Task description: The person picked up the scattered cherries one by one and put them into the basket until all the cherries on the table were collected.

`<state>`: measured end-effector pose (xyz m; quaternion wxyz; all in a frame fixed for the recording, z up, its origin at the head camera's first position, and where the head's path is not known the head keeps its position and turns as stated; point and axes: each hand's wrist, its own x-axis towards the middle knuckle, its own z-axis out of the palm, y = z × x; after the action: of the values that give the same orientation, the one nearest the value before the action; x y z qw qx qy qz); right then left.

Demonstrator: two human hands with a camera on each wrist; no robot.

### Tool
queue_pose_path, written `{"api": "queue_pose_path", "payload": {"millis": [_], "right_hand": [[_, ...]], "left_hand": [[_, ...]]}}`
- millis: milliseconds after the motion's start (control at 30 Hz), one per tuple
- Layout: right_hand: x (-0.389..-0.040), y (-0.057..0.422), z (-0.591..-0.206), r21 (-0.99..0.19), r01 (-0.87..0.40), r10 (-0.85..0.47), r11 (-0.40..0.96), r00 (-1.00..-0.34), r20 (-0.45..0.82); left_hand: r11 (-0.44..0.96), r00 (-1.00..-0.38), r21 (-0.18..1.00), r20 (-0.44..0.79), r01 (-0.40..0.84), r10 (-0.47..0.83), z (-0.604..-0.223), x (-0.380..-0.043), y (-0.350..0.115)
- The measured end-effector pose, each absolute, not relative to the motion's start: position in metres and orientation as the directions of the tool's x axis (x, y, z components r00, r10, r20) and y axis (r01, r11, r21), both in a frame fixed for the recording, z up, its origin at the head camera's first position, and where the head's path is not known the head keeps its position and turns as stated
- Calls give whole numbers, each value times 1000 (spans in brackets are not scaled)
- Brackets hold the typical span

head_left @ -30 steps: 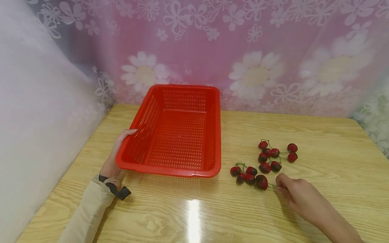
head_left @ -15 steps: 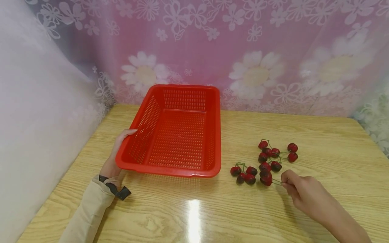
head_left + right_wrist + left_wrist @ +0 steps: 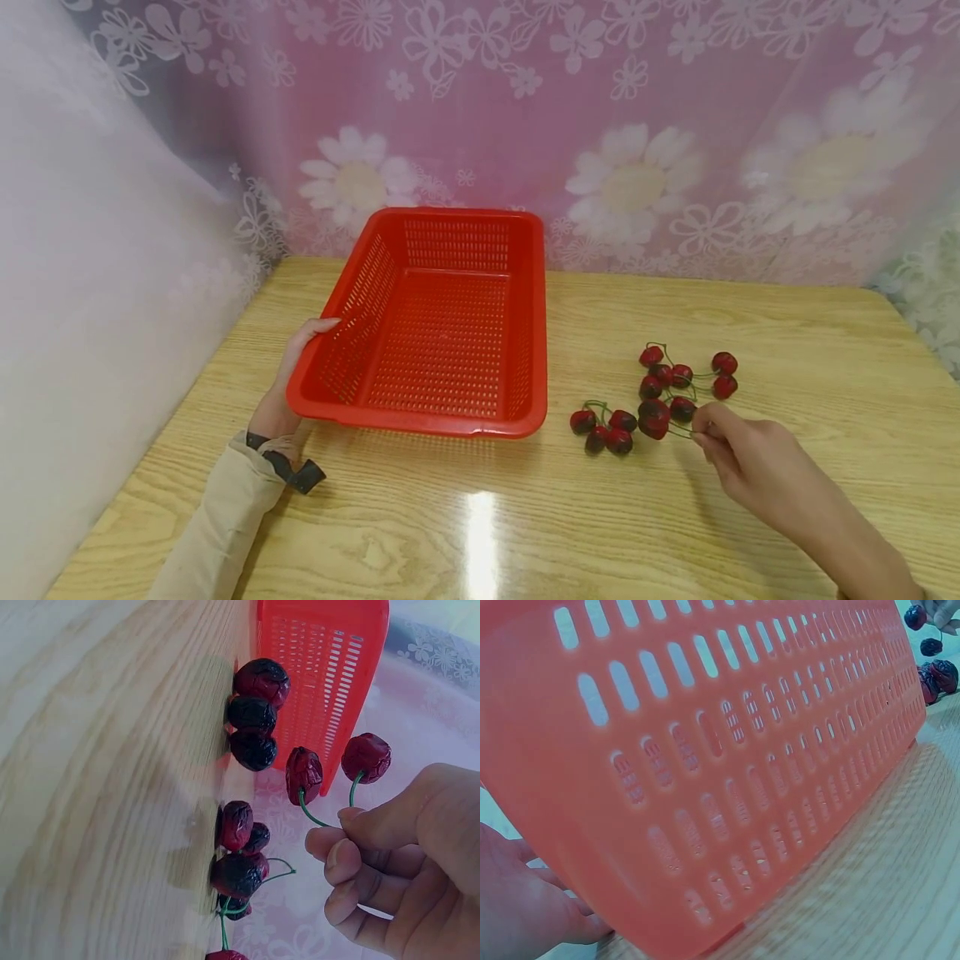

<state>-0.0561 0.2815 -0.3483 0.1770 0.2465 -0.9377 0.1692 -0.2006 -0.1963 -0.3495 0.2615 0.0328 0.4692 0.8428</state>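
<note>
A red plastic basket (image 3: pixel 416 423) with slotted walls tilts on the table, its near rim lifted. My left hand (image 3: pixel 287 375) grips its left side, thumb over the rim and the other fingers hidden behind the wall. My right hand (image 3: pixel 757 458) pinches the green stems of a pair of dark red cherries (image 3: pixel 304 776). In the right wrist view the pair hangs above the table, one cherry at each stem end. From the head view it overlaps the loose cherries (image 3: pixel 682 408) just behind. Another cluster of cherries (image 3: pixel 619 442) lies between the basket and the right hand.
The wooden table (image 3: pixel 390 525) runs back to a pink flowered curtain (image 3: pixel 487 125). A white curtain (image 3: pixel 112 292) hangs along the left. Farther right on the table lie two cherries (image 3: pixel 724 375) joined by stems.
My right hand has lifted the pinched pair of cherries away from the near cluster, moving it slightly up and right. The left hand and basket have stayed in place.
</note>
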Motion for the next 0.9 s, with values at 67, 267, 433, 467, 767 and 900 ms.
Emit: {"api": "queue_pose_path", "payload": {"millis": [67, 267, 433, 467, 767, 900], "right_hand": [[-57, 279, -347, -234, -525, -401, 818, -813, 421], [-61, 272, -344, -233, -535, -403, 812, -803, 439], [-64, 268, -342, -236, -544, -410, 805, -799, 441], [-64, 267, -342, -237, -544, -410, 805, -799, 440], [-71, 258, -338, -229, -547, -409, 805, -792, 452], [-73, 253, -335, -241, -540, -406, 807, -802, 438]], "left_hand": [[-439, -854, 796, -178, -417, 489, -350, -202, -197], [-431, -853, 803, -173, -411, 492, -350, -202, -197], [-395, -866, 825, -206, -405, 456, -348, -199, -195], [-388, -868, 828, -214, -404, 448, -348, -198, -195], [-448, -848, 785, -180, -429, 498, -351, -202, -196], [-473, -840, 762, -169, -443, 516, -352, -203, -196]]}}
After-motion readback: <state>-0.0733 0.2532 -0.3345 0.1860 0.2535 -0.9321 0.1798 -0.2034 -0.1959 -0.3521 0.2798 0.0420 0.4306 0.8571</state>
